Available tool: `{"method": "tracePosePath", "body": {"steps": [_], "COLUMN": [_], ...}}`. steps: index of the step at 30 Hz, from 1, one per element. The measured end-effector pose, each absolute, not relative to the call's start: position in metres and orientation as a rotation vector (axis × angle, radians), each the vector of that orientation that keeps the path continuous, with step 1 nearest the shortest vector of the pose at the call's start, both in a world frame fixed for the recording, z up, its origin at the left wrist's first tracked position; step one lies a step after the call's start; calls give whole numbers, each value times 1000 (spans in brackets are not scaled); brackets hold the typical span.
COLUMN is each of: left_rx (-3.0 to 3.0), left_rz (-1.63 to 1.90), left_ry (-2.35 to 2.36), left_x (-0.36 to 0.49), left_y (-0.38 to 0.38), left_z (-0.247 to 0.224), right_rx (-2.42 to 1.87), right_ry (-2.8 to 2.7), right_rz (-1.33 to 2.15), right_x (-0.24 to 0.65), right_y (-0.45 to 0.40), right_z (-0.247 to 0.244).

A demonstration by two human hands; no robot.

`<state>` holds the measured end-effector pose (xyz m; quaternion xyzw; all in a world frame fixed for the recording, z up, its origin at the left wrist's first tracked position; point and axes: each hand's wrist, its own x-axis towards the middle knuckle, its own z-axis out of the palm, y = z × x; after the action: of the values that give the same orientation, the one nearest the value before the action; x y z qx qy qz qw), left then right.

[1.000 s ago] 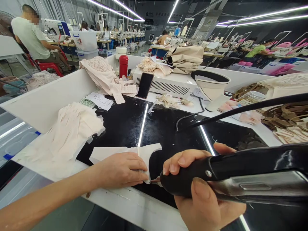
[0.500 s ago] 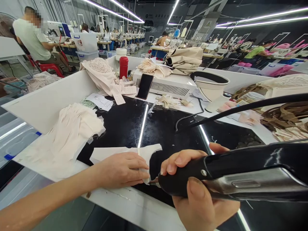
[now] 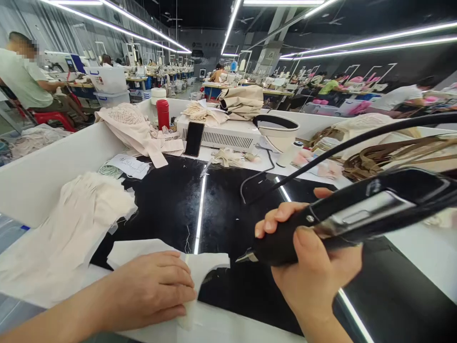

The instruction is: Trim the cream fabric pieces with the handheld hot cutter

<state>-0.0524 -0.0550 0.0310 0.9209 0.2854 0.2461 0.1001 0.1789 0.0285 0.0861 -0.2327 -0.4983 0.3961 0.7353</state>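
Observation:
My left hand (image 3: 153, 288) lies flat over a white cut piece of fabric (image 3: 137, 250), fingers stretched out and pressing it to the black glossy work surface (image 3: 228, 219). The piece has a curved right edge and a narrow arm pointing right. My right hand (image 3: 310, 252) is wrapped round a black corded electric cutter (image 3: 342, 221) with a silver side panel. Its pointed metal tip (image 3: 246, 257) stands just right of the fabric's narrow end, apart from it. A thick black cord (image 3: 342, 143) arcs behind the cutter.
A heap of cream fabric pieces (image 3: 74, 224) lies at left. Behind are a phone (image 3: 194, 139), a red bottle (image 3: 163, 114), a white vented box (image 3: 221, 135) and a spool of thread (image 3: 290, 153). Brown straps (image 3: 385, 157) lie at right. Several people sit at sewing machines beyond.
The cutter's tip has moved away from the fabric's lower edge near my left fingers, up to beside its narrow end. My left hand still rests on the fabric. The view has shifted.

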Motion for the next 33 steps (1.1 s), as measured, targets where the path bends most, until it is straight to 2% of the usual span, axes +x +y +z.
{"method": "tracePosePath", "body": {"steps": [12, 23, 33], "left_rx": [2975, 3000, 2999], "left_rz": [734, 582, 587], "left_ry": [956, 1045, 1065], "left_x": [-6, -8, -7], "left_y": [-10, -10, -12], "left_z": [9, 0, 2], "right_rx": [-404, -384, -425], "right_ry": [-1173, -1200, -1206], "right_rz": [944, 943, 915], "right_x": [169, 170, 169], "right_y": [37, 35, 35], "right_z": [60, 61, 63]}}
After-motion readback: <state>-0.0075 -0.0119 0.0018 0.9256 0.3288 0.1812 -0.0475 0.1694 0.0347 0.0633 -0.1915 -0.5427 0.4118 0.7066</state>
